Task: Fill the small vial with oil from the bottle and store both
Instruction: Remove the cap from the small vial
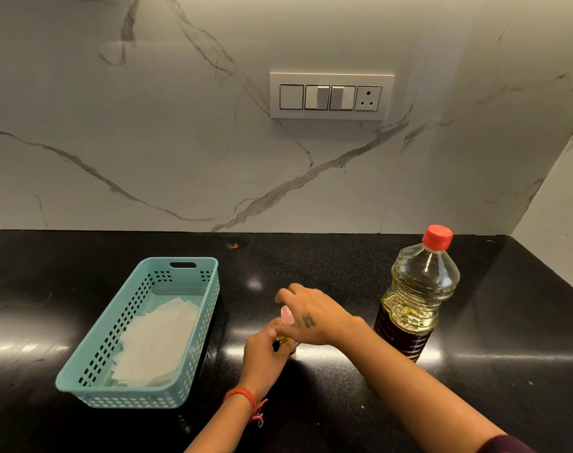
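A small vial (286, 339) stands on the black counter (311, 263), mostly hidden between my hands. My left hand (265, 351) wraps its lower body. My right hand (311, 317) is over the top, fingers closed around a pink cap (286, 316). The clear plastic oil bottle (416, 292) with a red cap (437, 237) stands upright to the right of my hands, closed, holding yellow oil. It is about a hand's width from my right wrist.
A teal perforated basket (210, 289) lies to the left of the hands, with white paper (157, 344) lining its bottom. A marble backsplash with a switch plate (331, 96) rises behind the counter. A side wall closes the right corner.
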The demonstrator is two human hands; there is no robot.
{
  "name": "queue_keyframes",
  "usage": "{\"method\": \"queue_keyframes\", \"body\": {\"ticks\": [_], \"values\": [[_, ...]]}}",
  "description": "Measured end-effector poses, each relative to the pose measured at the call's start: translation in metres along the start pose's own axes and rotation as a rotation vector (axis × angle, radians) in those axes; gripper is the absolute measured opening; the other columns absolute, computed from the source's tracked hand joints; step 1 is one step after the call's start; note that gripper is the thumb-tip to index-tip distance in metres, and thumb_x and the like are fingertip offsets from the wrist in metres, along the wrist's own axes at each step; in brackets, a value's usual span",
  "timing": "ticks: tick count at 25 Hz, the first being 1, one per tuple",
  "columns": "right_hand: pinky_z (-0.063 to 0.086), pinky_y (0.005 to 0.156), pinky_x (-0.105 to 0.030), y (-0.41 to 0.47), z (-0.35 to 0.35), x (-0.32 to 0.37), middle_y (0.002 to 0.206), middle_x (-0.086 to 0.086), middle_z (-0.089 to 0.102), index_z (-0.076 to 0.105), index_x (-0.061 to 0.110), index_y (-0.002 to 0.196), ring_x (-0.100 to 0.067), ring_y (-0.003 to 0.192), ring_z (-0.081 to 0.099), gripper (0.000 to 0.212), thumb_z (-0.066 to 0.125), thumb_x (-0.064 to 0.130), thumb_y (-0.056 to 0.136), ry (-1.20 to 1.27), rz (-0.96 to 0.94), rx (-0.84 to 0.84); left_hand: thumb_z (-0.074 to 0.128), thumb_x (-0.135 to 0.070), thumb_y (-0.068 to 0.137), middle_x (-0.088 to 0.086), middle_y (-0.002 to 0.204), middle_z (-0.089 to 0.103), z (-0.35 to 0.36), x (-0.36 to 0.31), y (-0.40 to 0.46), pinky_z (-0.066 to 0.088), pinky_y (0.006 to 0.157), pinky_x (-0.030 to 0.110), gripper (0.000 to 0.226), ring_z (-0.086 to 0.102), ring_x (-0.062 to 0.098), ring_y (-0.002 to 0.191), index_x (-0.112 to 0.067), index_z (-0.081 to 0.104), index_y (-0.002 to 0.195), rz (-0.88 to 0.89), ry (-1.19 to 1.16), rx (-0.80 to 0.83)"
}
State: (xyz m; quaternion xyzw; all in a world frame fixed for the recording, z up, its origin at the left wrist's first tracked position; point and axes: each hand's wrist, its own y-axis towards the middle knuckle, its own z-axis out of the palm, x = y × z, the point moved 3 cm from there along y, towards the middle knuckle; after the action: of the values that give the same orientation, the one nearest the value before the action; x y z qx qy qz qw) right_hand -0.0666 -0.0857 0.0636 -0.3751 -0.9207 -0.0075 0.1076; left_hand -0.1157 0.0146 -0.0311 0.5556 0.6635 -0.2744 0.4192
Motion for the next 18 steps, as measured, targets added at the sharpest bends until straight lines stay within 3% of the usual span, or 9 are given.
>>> {"method": "queue_keyframes", "body": {"ticks": [4, 7, 11, 18], "values": [[0.048, 0.081, -0.036, 0.002, -0.004, 0.002, 0.11, -0.01, 0.061, 0.061, 0.011, 0.109, -0.027, 0.098, 0.058, 0.02, 0.051, 0.017, 0.092, 0.008, -0.053, -0.052, 0.073, -0.02, 0.076, -0.009, 0.083, 0.069, -0.001, -0.001, -0.001, 0.052, 0.077, 0.026, 0.029, 0.064, 0.005, 0.082, -0.031, 0.062, 0.1, -0.007, 0.011, 0.006], [0.048, 0.084, -0.034, 0.0, -0.017, -0.004, 0.108, -0.004, 0.062, 0.062, 0.016, 0.107, -0.02, 0.099, 0.057, 0.021, 0.056, 0.011, 0.088, 0.092, -0.108, -0.138, 0.071, -0.019, 0.076, -0.004, 0.082, 0.07, -0.002, -0.003, -0.001, 0.053, 0.075, 0.031, 0.03, 0.065, 0.009, 0.079, -0.026, 0.062, 0.104, 0.008, 0.045, -0.008], [0.043, 0.081, -0.025, -0.013, -0.018, -0.034, 0.11, -0.001, 0.061, 0.057, 0.018, 0.112, -0.017, 0.1, 0.056, 0.027, 0.059, 0.013, 0.086, 0.215, 0.09, -0.263, 0.073, -0.02, 0.075, -0.006, 0.081, 0.07, -0.001, -0.002, -0.002, 0.054, 0.075, 0.031, 0.026, 0.065, 0.008, 0.079, -0.021, 0.064, 0.1, 0.016, 0.039, -0.012], [0.044, 0.088, -0.028, -0.038, 0.061, -0.072, 0.115, -0.002, 0.059, 0.062, 0.022, 0.11, -0.021, 0.11, 0.054, 0.027, 0.06, 0.015, 0.084, 0.224, 0.263, -0.097, 0.075, -0.02, 0.073, -0.011, 0.086, 0.07, 0.003, 0.003, -0.001, 0.055, 0.083, 0.035, 0.026, 0.066, 0.007, 0.087, -0.028, 0.064, 0.095, -0.007, -0.008, -0.025]]}}
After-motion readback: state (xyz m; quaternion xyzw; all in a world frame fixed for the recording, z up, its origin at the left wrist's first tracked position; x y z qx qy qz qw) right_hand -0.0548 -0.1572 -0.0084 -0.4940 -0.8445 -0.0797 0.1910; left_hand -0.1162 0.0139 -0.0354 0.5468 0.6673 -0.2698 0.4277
